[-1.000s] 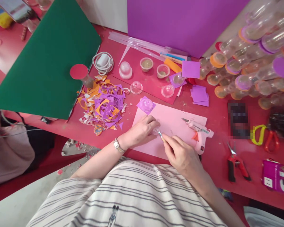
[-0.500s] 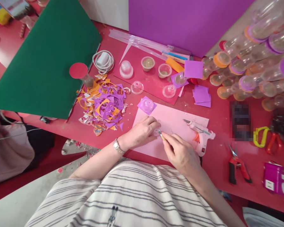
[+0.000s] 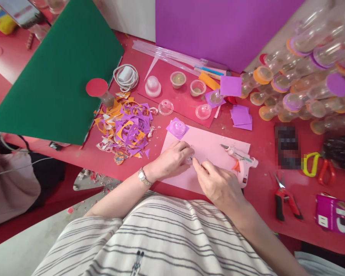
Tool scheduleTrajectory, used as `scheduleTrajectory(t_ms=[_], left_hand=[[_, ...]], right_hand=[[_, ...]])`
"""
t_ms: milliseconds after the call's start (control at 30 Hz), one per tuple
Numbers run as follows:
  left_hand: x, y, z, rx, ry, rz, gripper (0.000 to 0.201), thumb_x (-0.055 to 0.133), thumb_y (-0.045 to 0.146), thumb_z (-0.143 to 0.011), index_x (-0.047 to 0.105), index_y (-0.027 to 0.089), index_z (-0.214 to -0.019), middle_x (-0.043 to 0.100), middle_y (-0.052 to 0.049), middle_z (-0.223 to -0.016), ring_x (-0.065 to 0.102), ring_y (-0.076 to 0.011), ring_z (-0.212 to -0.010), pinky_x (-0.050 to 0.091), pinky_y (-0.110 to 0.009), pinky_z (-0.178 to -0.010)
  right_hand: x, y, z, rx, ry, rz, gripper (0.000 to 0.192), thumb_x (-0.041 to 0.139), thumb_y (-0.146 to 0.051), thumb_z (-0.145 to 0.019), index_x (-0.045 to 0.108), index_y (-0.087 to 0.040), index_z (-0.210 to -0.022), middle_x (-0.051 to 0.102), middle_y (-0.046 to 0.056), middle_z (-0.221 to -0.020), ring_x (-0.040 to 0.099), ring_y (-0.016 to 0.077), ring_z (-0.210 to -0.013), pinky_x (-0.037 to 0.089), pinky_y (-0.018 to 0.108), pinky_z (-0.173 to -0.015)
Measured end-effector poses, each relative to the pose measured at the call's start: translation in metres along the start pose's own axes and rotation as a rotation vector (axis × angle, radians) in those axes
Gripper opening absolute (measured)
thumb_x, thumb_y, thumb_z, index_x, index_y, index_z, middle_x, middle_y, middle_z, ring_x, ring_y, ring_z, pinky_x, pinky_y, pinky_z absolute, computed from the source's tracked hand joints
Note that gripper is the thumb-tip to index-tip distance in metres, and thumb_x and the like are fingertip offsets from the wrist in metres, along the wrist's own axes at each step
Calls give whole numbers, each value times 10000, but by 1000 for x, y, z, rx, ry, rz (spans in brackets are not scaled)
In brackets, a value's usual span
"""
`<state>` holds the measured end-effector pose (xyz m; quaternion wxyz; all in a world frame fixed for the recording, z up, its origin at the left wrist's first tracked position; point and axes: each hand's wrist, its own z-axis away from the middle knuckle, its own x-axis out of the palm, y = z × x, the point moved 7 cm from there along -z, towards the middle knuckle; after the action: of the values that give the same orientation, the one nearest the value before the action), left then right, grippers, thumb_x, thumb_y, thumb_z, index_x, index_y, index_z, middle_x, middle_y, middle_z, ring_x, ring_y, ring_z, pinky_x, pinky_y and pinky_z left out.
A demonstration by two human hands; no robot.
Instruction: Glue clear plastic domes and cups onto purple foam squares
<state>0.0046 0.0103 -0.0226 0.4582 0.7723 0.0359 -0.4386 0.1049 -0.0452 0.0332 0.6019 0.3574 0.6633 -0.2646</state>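
Note:
My left hand (image 3: 179, 158) is closed on a small clear plastic piece (image 3: 189, 158), held just above the pale pink sheet (image 3: 172, 181). Most of that piece hides behind the fingers, so its full shape does not show. My right hand (image 3: 215, 180) grips a slim craft knife (image 3: 192, 158); its dark tip meets the clear piece and the handle is covered by the fingers. A clear dome lid (image 3: 177, 127) rests on a purple square just beyond my left hand. On the sheet's right side lies a glue gun (image 3: 240, 163).
Paper scraps (image 3: 129, 128) are heaped at left, by a green board (image 3: 57, 76). Dome lids (image 3: 166, 107) and small cups (image 3: 178, 79) stand behind the sheet. Purple squares (image 3: 241, 117), pliers (image 3: 286, 199) and stacked clear bottles (image 3: 301, 84) occupy the right.
My right hand has shifted slightly left and tilted, bringing the knife tip deeper against the clear piece and covering its handle. My left hand stays in place. The view has turned slightly.

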Motion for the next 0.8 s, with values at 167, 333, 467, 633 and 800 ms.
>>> scheduleTrajectory(t_ms=[167,333,467,633,800], left_hand=[[-1,1,0,12,34,55,314,560,119,-828,632,145,-1132,595,-113,-1060,599,-189,-964,541,-314,-858],[-2,5,-1,34,13,49,388,548,107,-814,590,131,-1199,605,-123,-1090,597,-215,-1022,531,-345,-911],[-2,4,-1,41,7,43,473,534,76,-786,535,136,-1255,607,-127,-1105,595,-226,-1040,530,-360,-917],[-1,2,0,36,-25,38,524,606,85,-747,515,136,-1261,597,-131,-1142,577,-245,-1071,523,-381,-941],[-2,-3,-1,-3,6,14,432,748,256,-779,566,150,-1156,611,-113,-1094,576,-256,-1043,524,-409,-934]], right_hand=[[-4,-1,7,48,17,-44,339,470,-97,-938,677,-98,-1207,643,12,-762,529,76,-501,371,259,-491],[-3,7,17,192,34,-225,310,456,-185,-987,685,-125,-1187,674,16,-758,609,88,-570,390,228,-480],[8,14,21,329,15,-364,327,412,-213,-1011,677,-134,-1188,722,65,-847,675,132,-704,461,223,-579],[13,15,19,351,37,-447,324,409,-235,-1016,677,-139,-1171,724,69,-854,677,145,-702,485,237,-607],[12,14,15,347,50,-474,326,398,-241,-1016,684,-148,-1144,722,71,-854,662,137,-651,476,232,-566]])
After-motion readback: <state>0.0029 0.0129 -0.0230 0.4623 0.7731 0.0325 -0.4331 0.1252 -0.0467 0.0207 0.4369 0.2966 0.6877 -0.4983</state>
